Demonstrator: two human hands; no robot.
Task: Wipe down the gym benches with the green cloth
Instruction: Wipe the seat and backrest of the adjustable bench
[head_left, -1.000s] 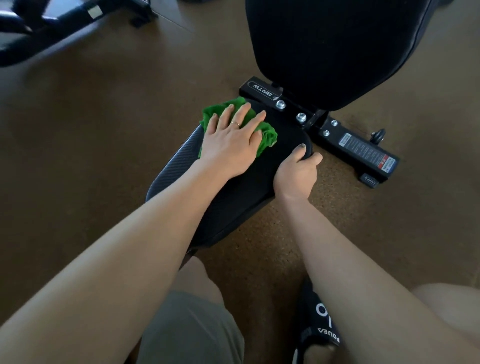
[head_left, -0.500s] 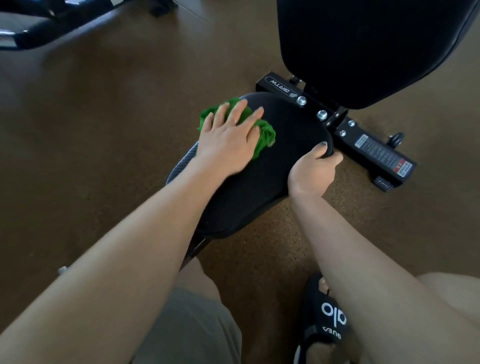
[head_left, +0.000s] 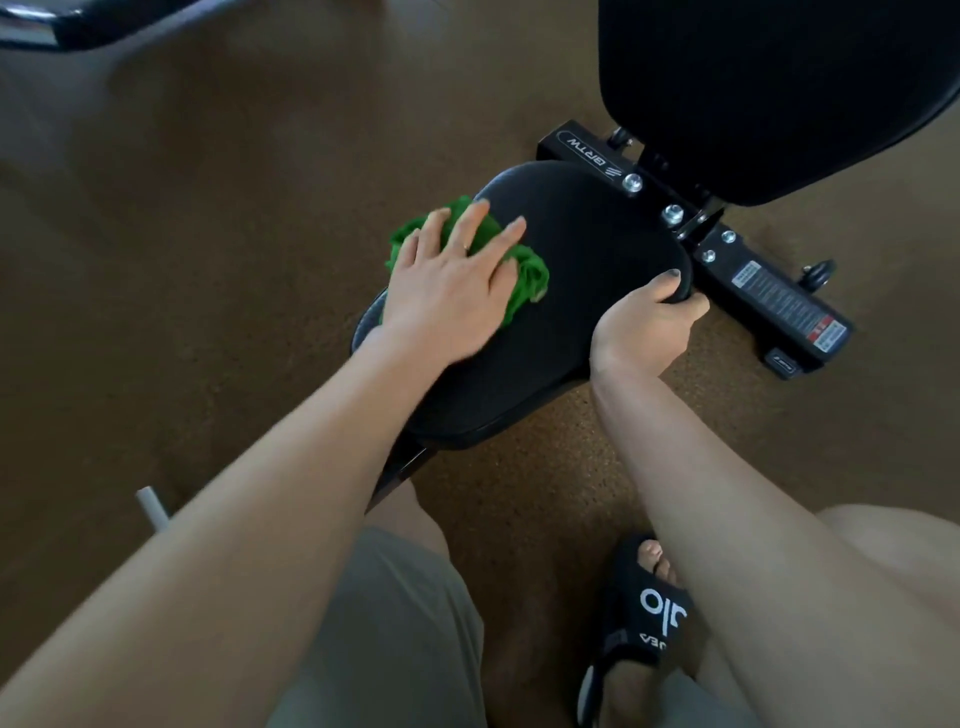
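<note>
Cloth (head_left: 524, 270) bunched on seat pad (head_left: 566, 322), at pad's 10 o'clock edge. Pressed flat under left hand (head_left: 452, 286), fingers straight and spread, forearm reaching in from 7 o'clock. Right hand (head_left: 644, 322) gripping pad's 3 o'clock rim, thumb on top. Backrest (head_left: 769, 88) raised at 1 o'clock. Sandal (head_left: 644, 618) on floor (head_left: 208, 260) at 5 o'clock.

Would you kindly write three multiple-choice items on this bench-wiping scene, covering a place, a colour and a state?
1. Where is the green cloth?
A. on the floor
B. on the seat pad's left side
C. on the backrest

2. What colour is the seat pad?
A. black
B. red
C. white

3. What is the right hand doing?
A. hanging free
B. pressing the cloth
C. gripping the pad's edge

Answers: B, the left hand presses it flat there; A, the pad is black throughout; C, its fingers curl round the rim.
</note>
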